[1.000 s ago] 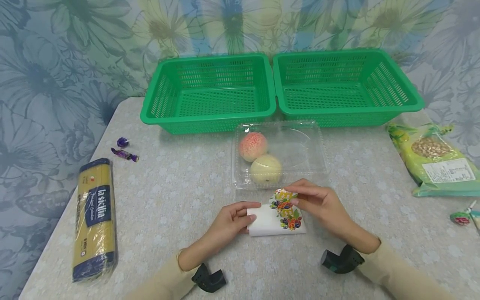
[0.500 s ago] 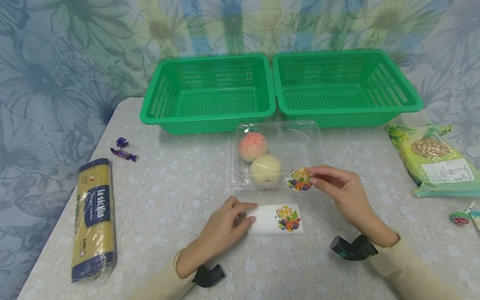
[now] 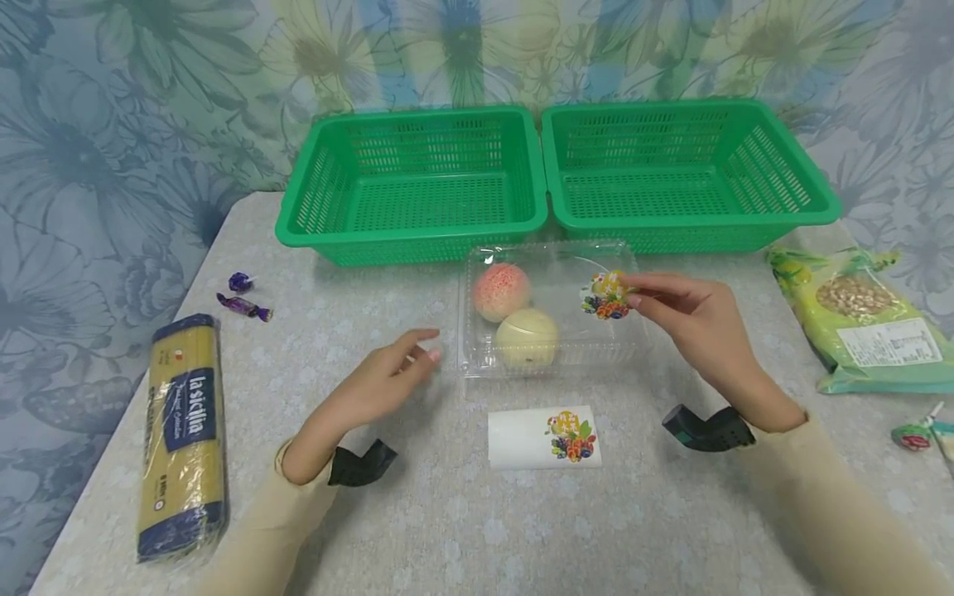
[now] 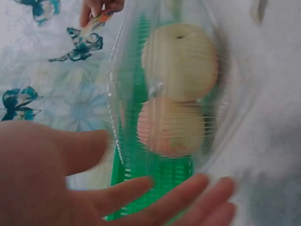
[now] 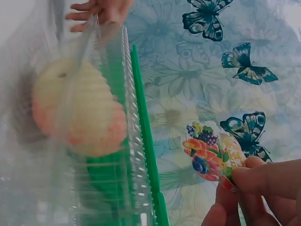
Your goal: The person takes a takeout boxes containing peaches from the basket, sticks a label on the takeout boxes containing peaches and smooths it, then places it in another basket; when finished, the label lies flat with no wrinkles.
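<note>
My right hand [image 3: 696, 319] pinches a fruit-printed sticker [image 3: 605, 295] between thumb and fingers, held over the right part of a clear plastic clamshell box [image 3: 574, 331]. Inside the box, at its left, lie two peaches, one pinkish [image 3: 502, 292] and one pale yellow [image 3: 526, 338]. In the right wrist view the sticker [image 5: 211, 153] shows its printed fruit, gripped at one edge. Just left of the box, my left hand [image 3: 380, 381] holds nothing, its fingers apart and extended in the left wrist view. A white sticker sheet [image 3: 522, 439] with another fruit sticker lies in front of the box.
Two green baskets [image 3: 413, 236] [image 3: 693, 222] stand side by side behind the box. At the left are a spaghetti packet [image 3: 182, 439] and two purple-wrapped candies [image 3: 244, 306]. On the right lie a green bag [image 3: 864, 319] and a lollipop [image 3: 915, 435].
My right hand has peeled one sticker from the sheet and carried it forward over the box. My left hand has let go of the sheet and moved left and forward.
</note>
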`<action>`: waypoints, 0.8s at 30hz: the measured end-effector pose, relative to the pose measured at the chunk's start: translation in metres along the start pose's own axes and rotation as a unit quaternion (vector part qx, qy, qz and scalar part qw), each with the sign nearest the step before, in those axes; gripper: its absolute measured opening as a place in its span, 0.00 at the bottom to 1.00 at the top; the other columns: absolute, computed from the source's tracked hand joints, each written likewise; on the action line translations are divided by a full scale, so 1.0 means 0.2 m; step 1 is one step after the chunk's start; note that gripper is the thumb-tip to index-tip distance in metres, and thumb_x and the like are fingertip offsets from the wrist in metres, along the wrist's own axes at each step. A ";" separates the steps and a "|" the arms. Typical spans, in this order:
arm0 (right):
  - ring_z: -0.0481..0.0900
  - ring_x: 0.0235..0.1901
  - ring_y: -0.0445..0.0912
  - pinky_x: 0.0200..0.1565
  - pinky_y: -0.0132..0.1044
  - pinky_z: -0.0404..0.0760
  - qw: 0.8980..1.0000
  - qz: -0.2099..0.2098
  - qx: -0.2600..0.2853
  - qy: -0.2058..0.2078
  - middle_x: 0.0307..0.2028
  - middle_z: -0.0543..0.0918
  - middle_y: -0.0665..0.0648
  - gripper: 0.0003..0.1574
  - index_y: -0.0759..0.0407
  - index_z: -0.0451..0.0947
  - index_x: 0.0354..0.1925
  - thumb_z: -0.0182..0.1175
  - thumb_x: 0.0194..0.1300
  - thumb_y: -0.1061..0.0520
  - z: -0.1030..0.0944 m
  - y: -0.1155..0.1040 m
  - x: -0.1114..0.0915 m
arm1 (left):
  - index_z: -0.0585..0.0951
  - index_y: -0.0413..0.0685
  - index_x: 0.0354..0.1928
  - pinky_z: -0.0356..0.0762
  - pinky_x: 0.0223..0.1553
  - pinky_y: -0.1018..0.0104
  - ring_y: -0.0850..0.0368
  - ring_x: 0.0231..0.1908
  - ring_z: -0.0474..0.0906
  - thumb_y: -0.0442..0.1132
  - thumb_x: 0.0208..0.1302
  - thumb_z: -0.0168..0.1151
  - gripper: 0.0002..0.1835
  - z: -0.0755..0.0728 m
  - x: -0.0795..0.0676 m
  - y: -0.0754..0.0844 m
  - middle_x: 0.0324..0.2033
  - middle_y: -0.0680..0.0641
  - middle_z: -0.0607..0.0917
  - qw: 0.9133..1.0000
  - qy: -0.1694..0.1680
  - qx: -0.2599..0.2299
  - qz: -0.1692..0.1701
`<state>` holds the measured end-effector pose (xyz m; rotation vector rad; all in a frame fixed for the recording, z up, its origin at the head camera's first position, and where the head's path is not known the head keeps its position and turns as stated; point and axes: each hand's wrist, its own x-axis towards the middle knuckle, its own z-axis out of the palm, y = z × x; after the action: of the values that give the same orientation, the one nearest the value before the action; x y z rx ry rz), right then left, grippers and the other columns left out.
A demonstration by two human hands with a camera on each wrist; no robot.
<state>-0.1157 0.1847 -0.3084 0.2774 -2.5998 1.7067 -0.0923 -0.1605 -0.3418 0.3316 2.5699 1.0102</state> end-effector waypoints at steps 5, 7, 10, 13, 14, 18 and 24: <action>0.79 0.42 0.30 0.45 0.26 0.76 0.998 0.040 -0.028 -0.032 0.46 0.81 0.41 0.20 0.47 0.79 0.48 0.61 0.56 0.45 0.03 -0.05 0.13 | 0.46 0.66 0.69 0.68 0.54 0.46 0.44 0.59 0.68 0.57 0.67 0.41 0.31 -0.04 0.12 0.05 0.63 0.40 0.63 0.992 0.030 -0.115 0.031; 0.79 0.41 0.30 0.46 0.30 0.75 0.996 0.054 -0.041 -0.051 0.45 0.82 0.42 0.20 0.46 0.79 0.47 0.62 0.56 0.45 0.05 -0.06 0.19 | 0.44 0.70 0.69 0.65 0.58 0.45 0.43 0.62 0.64 0.55 0.66 0.45 0.33 -0.02 0.18 0.07 0.66 0.41 0.58 0.987 0.029 -0.154 0.046; 0.80 0.40 0.35 0.49 0.36 0.73 0.992 0.072 -0.051 -0.086 0.41 0.84 0.46 0.17 0.47 0.80 0.46 0.61 0.57 0.48 0.08 -0.08 0.25 | 0.44 0.71 0.68 0.63 0.60 0.47 0.42 0.64 0.60 0.52 0.64 0.51 0.36 0.02 0.25 0.08 0.69 0.43 0.51 0.981 0.027 -0.186 0.056; 0.79 0.43 0.40 0.51 0.41 0.71 0.986 0.088 -0.063 -0.124 0.37 0.85 0.50 0.16 0.48 0.80 0.46 0.60 0.58 0.52 0.11 -0.08 0.30 | 0.47 0.69 0.68 0.64 0.60 0.49 0.41 0.64 0.59 0.49 0.63 0.54 0.37 0.06 0.28 0.08 0.69 0.44 0.50 0.978 0.029 -0.198 0.054; 0.79 0.45 0.42 0.52 0.42 0.71 0.984 0.093 -0.067 -0.134 0.36 0.86 0.51 0.15 0.48 0.80 0.46 0.60 0.58 0.53 0.12 -0.08 0.31 | 0.47 0.67 0.69 0.65 0.59 0.50 0.41 0.63 0.59 0.48 0.62 0.55 0.37 0.07 0.29 0.09 0.69 0.43 0.50 0.977 0.030 -0.202 0.054; 0.77 0.48 0.44 0.52 0.44 0.71 0.980 0.096 -0.079 -0.157 0.38 0.85 0.53 0.15 0.48 0.80 0.46 0.59 0.58 0.55 0.14 -0.07 0.33 | 0.48 0.67 0.68 0.67 0.58 0.50 0.41 0.63 0.61 0.47 0.62 0.56 0.37 0.09 0.30 0.09 0.67 0.40 0.53 0.975 0.032 -0.214 0.050; 0.81 0.39 0.47 0.43 0.38 0.72 0.979 0.077 -0.112 -0.152 0.42 0.84 0.55 0.14 0.50 0.81 0.45 0.59 0.58 0.57 0.18 -0.04 0.35 | 0.48 0.69 0.68 0.65 0.58 0.48 0.41 0.63 0.60 0.47 0.61 0.56 0.37 0.09 0.30 0.09 0.67 0.40 0.53 0.973 0.028 -0.222 0.054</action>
<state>-0.1801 0.1384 -0.3085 0.3649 -3.0801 1.4935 -0.1373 -0.1173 -0.3564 0.3244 2.3028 1.6095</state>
